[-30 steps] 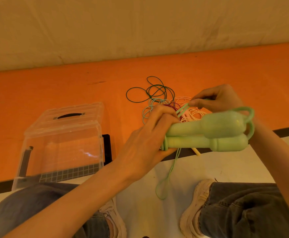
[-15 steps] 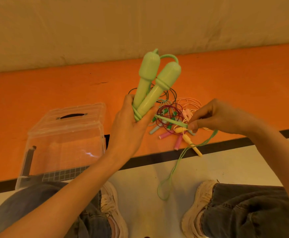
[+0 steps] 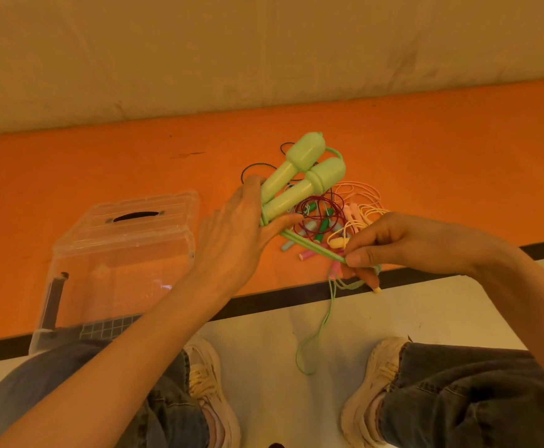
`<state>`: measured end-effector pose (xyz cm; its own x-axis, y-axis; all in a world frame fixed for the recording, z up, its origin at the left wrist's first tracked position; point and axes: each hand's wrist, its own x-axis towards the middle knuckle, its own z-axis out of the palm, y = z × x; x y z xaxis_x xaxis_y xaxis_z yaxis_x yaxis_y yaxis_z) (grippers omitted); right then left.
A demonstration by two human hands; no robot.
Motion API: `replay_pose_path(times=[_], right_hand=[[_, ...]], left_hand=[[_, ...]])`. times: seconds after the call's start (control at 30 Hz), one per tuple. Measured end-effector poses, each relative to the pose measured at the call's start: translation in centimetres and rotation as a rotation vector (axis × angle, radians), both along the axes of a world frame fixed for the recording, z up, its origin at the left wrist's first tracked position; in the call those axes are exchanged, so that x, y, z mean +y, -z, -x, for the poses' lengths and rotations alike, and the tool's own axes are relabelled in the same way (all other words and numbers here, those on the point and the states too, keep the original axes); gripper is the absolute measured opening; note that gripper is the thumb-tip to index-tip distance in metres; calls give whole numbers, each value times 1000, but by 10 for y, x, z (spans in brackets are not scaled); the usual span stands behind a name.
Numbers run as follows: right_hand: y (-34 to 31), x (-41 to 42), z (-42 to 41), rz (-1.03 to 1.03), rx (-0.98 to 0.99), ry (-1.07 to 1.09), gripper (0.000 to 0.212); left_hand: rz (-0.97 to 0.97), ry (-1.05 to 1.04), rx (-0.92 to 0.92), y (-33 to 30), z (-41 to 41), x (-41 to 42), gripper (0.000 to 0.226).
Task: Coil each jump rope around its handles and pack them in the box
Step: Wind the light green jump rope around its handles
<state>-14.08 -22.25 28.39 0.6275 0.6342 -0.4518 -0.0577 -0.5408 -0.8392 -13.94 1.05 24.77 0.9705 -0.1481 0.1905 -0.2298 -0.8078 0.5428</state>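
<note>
My left hand (image 3: pixel 235 234) grips two light green jump rope handles (image 3: pixel 299 179) side by side, their thick ends pointing up and to the right. Their green rope (image 3: pixel 312 247) runs taut from the narrow ends to my right hand (image 3: pixel 390 244), which pinches it between thumb and fingers. The slack of the rope (image 3: pixel 319 328) hangs down and loops on the white floor. A clear plastic box (image 3: pixel 118 253) with its lid on stands at the left.
A tangled pile of other jump ropes (image 3: pixel 325 221), dark red, dark green, pink and yellow, lies on the orange mat (image 3: pixel 441 156) behind my hands. My knees and white shoes (image 3: pixel 206 389) frame the bottom. A black strip (image 3: pixel 280 302) divides mat and floor.
The green handles have swung from lying level to upright and now tilt up-right and lower. My right hand has pulled the rope out to the right and down.
</note>
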Motion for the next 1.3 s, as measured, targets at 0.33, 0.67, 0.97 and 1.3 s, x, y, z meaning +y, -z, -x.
replay_pose_path(times=[0.33,0.67,0.97,1.3], right_hand=[[1,5,9,19,-274,212,9],[-8,1,10,-218,47,100,23],[-5,-12,8,-545,259,169,26],[-2,-2,12,-547,297,182,26]], left_hand=[[-66,-84,10,-5,-10,13,58],[-194,10,-8,-3,-7,8,82],[-179,163,95,-12,8,-5,95],[-377,170,5,5,7,-5,85]])
